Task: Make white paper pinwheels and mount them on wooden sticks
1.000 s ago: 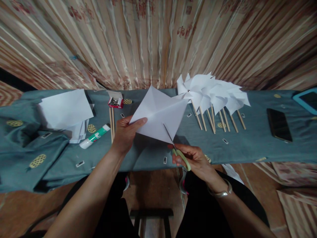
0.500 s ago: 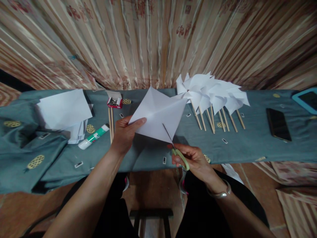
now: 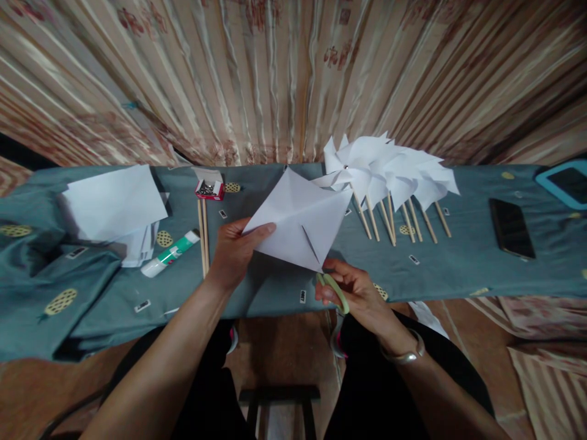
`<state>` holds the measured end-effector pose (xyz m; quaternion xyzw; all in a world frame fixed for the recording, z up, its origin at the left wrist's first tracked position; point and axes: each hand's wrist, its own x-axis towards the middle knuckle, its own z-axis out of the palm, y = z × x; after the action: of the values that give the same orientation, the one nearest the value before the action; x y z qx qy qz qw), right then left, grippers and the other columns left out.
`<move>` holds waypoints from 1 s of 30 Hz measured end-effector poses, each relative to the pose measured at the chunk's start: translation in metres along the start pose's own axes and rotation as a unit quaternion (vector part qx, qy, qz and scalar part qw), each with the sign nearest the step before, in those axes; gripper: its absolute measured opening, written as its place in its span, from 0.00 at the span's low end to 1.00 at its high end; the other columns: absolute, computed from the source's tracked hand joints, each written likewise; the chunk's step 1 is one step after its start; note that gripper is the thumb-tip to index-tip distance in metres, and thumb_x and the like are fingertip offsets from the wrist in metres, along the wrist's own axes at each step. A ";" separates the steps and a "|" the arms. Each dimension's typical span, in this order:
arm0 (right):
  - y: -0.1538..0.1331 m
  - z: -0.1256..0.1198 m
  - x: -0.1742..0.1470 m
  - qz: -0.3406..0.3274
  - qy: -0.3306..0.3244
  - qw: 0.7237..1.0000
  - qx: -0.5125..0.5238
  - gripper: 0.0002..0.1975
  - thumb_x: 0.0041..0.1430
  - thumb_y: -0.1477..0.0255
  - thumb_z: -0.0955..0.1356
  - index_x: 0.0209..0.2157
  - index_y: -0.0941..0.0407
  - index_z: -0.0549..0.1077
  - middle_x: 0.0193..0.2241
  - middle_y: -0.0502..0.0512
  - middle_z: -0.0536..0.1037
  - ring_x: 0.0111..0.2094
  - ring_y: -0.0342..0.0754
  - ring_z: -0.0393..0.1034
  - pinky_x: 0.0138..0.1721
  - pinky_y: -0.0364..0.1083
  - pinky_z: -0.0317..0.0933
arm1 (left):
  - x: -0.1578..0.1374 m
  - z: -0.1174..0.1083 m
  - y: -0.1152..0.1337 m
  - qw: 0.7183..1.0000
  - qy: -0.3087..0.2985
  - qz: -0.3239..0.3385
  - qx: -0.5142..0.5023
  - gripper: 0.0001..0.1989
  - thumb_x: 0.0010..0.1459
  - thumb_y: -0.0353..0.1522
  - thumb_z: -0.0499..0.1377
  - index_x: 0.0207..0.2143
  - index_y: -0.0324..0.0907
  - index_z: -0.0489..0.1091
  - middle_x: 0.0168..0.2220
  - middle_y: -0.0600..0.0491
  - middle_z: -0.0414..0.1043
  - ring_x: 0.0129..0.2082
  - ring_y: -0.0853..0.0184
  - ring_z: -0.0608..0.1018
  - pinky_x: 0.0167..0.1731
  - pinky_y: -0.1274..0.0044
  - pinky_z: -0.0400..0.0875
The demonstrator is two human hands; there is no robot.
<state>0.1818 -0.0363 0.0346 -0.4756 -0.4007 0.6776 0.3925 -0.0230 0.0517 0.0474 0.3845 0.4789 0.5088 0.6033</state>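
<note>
A creased square of white paper point(image 3: 293, 214) is held up over the table's middle. My left hand point(image 3: 236, 250) pinches its left corner, thumb on top. With my right hand point(image 3: 351, 287) I grip green-handled scissors point(image 3: 337, 293) by the loops. Their dark blade lies along the fold near the corner closest to me, where the paper is being cut. Part of the blades is hidden by the sheet. Behind and right of it lie several white paper pinwheels point(image 3: 380, 165) on wooden sticks, overlapping in a row.
Left on the teal cloth point(image 3: 275, 299) lie a stack of white paper point(image 3: 117, 201), a glue stick point(image 3: 169, 253), wooden sticks point(image 3: 202, 238) and a small red box point(image 3: 210, 186) of metal pins. A phone point(image 3: 511, 227) and a blue-framed device point(image 3: 566, 182) lie right. A curtain point(image 3: 284, 79) hangs behind.
The paper has shifted slightly right and down relative to the scissors, its near corner now lying closer to the handles. Both hands keep their holds.
</note>
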 end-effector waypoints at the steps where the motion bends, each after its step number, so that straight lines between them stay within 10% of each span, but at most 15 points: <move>1: 0.001 0.000 0.000 0.001 0.001 1.000 0.004 0.28 0.47 0.56 0.77 0.45 0.56 0.72 0.23 0.45 0.73 0.23 0.39 0.63 0.25 0.39 0.58 | 0.000 0.000 0.000 1.000 -0.001 0.000 0.000 0.10 0.41 0.36 0.73 0.28 0.44 0.81 0.27 0.53 0.80 0.26 0.64 0.77 0.28 0.74 0.72; 30: 0.006 -0.003 0.001 0.018 -0.003 1.000 0.010 0.28 0.45 0.57 0.78 0.45 0.54 0.72 0.24 0.45 0.75 0.24 0.41 0.70 0.27 0.41 0.64 | 0.000 -0.001 -0.003 1.000 0.003 -0.021 -0.009 0.12 0.39 0.36 0.74 0.28 0.41 0.81 0.26 0.53 0.78 0.26 0.67 0.76 0.28 0.77 0.71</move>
<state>0.1840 -0.0370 0.0281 -0.4765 -0.3864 0.6903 0.3835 -0.0235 0.0509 0.0439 0.3675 0.4839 0.5017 0.6157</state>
